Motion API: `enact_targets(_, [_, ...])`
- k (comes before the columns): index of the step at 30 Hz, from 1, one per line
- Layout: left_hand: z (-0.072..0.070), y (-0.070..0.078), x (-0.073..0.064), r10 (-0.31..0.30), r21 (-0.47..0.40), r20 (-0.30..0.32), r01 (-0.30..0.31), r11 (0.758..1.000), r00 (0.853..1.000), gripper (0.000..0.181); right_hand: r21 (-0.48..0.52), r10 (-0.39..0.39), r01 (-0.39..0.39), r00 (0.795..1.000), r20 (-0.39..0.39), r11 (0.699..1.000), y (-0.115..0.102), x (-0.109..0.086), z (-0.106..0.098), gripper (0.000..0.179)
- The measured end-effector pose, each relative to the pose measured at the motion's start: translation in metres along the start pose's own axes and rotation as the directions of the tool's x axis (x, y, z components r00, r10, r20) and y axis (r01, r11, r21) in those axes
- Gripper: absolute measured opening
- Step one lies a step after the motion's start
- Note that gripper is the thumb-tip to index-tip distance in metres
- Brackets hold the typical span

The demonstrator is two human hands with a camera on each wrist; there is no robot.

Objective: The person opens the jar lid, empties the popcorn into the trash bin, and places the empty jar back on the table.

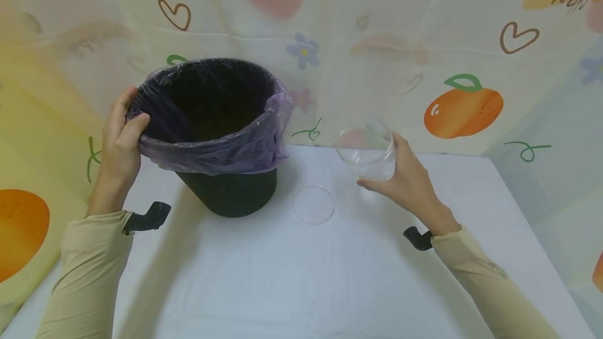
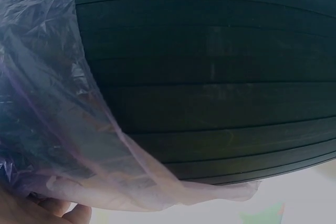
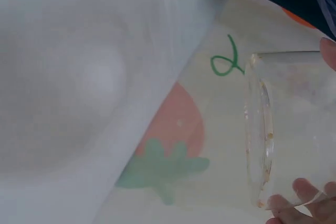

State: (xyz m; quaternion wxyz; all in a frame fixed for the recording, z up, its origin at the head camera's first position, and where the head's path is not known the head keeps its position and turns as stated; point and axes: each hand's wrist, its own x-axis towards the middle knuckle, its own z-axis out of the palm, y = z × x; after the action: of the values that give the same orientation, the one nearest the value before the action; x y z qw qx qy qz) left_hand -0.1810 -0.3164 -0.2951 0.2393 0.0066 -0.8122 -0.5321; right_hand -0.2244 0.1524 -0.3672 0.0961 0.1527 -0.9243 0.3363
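My left hand [image 1: 121, 145] grips the left rim of a dark green trash bin [image 1: 240, 192], thumb on the inner side and fingers outside. A translucent purple bin liner [image 1: 216, 156] folds over the rim, and its loose edge also hangs in the left wrist view. The bin's mouth faces up toward me, its interior dark. To the right, my right hand [image 1: 414, 184] holds a clear round container [image 1: 365, 164] above the table, thumb and fingers on opposite sides. The right wrist view shows the container's clear wall [image 3: 294, 124] with fingertips against it. Between bin and container lies a clear round disc [image 1: 313, 205], flat like a lid.
A white-covered table [image 1: 301, 276] spreads beneath both hands. Behind it hangs a cream cloth backdrop [image 1: 400, 88] printed with fruit, flowers and words. Small black wrist mounts [image 1: 149, 217] stick out from the sleeves.
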Motion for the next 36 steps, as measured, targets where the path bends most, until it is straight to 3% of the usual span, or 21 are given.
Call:
enact_targets(11, [0.001,0.001,0.0,0.0,-0.018,-0.02,0.0,1.0,1.0,0.057,0.047,0.101,-0.105,0.992,0.078,0.993,0.018,-0.029,0.016,0.112])
enact_targets(23, [0.002,0.005,0.001,-0.006,-0.024,-0.036,0.005,1.0,0.999,0.056,0.164,0.185,-0.224,0.958,0.221,0.961,0.036,-0.049,0.035,0.113])
enact_targets(36, [-0.002,0.004,-0.001,-0.033,0.035,-0.001,0.033,0.999,0.999,0.055,0.239,0.151,-0.21,0.958,0.242,0.948,0.048,-0.056,0.051,0.114])
